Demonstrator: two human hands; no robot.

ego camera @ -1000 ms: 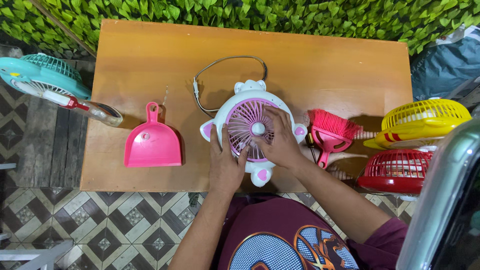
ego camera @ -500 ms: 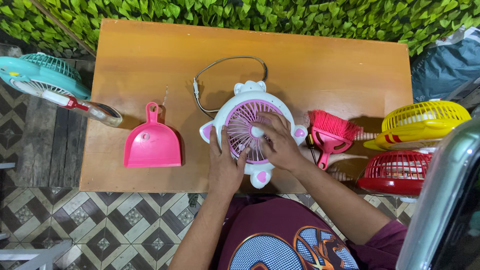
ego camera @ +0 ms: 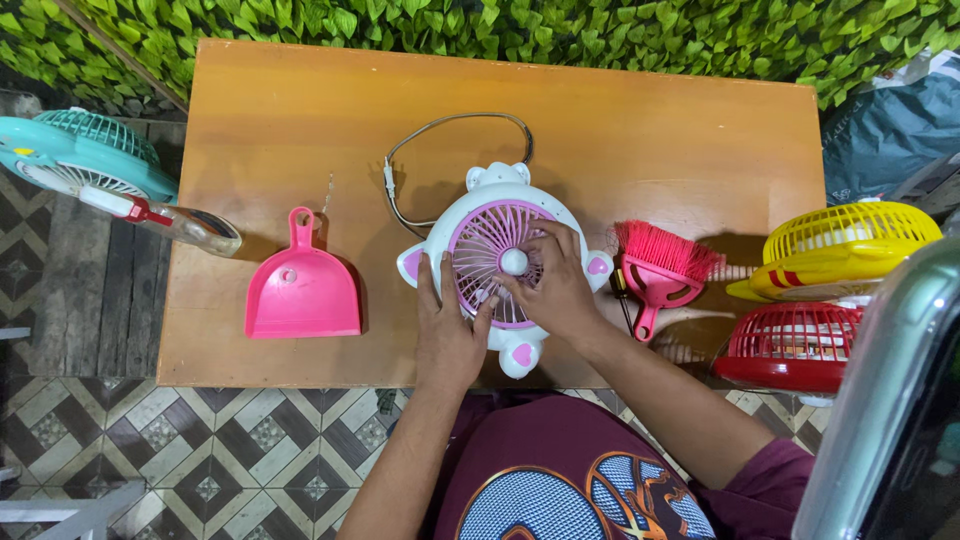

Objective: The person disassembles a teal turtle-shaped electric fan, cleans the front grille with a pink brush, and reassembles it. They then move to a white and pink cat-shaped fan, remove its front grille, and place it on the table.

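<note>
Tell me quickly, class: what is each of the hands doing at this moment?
Left hand: open, resting flat on the white fan, at its lower left edge.
Right hand: fingers curled over the fan's pink grille; a firm grip cannot be told.

- white-and-pink fan point(ego camera: 497, 225): lower grille and body covered by left hand point(ego camera: 447, 335) and right hand point(ego camera: 555, 285)
- teal fan point(ego camera: 70, 160): cut off at left edge
- red fan point(ego camera: 790, 345): right part hidden behind blurred shiny object point(ego camera: 890, 400)
- screwdriver point(ego camera: 622, 300) beside pink brush point(ego camera: 655, 270): mostly hidden, too small to tell
</note>
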